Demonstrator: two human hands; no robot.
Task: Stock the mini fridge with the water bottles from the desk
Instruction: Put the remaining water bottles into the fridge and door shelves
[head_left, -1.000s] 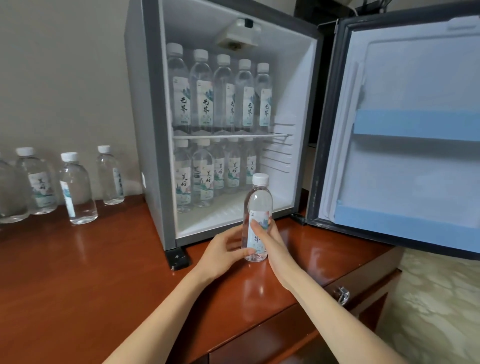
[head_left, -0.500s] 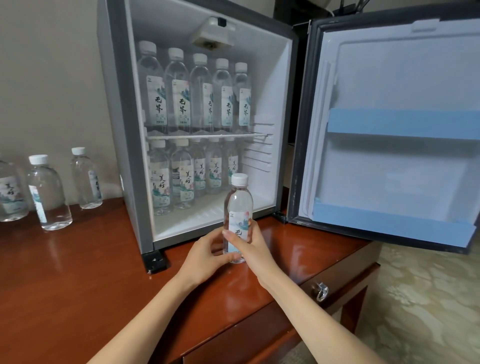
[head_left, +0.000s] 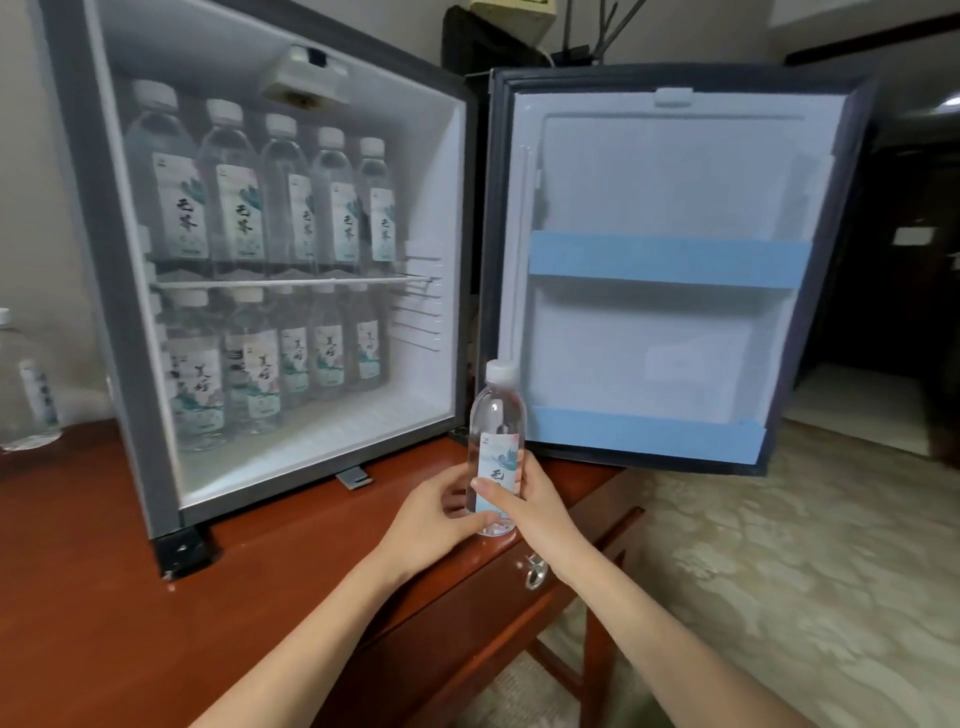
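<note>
A clear water bottle (head_left: 497, 421) with a white cap and pale label stands upright over the desk's front right part, held by both hands. My left hand (head_left: 428, 512) wraps its lower left side and my right hand (head_left: 530, 501) grips its lower right, thumb across the label. The mini fridge (head_left: 104, 291) stands open behind it. Several bottles line the left of its wire shelf (head_left: 291, 282), and several more stand below on the fridge floor. The right half of both levels is bare.
The fridge door (head_left: 670, 260) swings open to the right, with two blue rails across its inside. The red-brown wooden desk (head_left: 104, 597) has a drawer with a metal pull (head_left: 535, 571). One more bottle (head_left: 31, 400) stands at the far left edge. Patterned carpet lies to the right.
The view has swung right, so the fridge and the desk bottles slid left and most desk bottles left the frame. The held bottle now sits before the door hinge rather than the fridge opening.
</note>
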